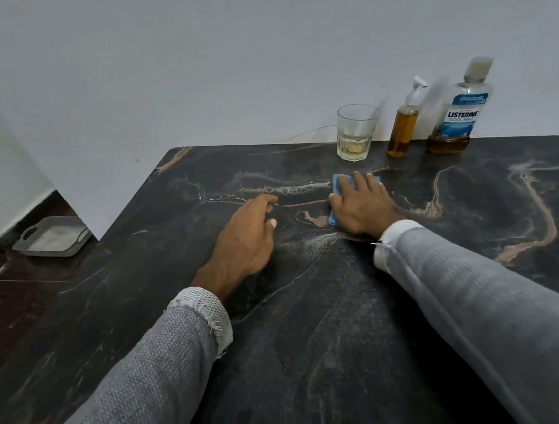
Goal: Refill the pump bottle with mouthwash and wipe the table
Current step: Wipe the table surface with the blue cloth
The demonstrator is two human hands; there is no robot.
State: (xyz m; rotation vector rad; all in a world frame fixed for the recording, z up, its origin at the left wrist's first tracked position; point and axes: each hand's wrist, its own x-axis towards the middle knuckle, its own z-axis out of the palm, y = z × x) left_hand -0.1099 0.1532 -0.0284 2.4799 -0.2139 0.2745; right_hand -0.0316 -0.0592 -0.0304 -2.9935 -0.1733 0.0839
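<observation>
Flat on a blue cloth [336,197], right hand [361,203], fingers spread, pressed to the dark table [313,342]. Left hand [245,235] loosely curled, holding nothing. Behind: glass [356,132], pump bottle [403,124], mouthwash bottle [459,109], near the wall.

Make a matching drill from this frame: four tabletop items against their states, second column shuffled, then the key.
Items:
1. pump bottle
2. Listerine bottle
3. glass
4. blue cloth

States:
A. pressed flat under the right hand
B. amber liquid only at its base
C. amber liquid nearly up to the pump
D. a little pale liquid at the bottom

Pairs: 1-C, 2-B, 3-D, 4-A
</observation>
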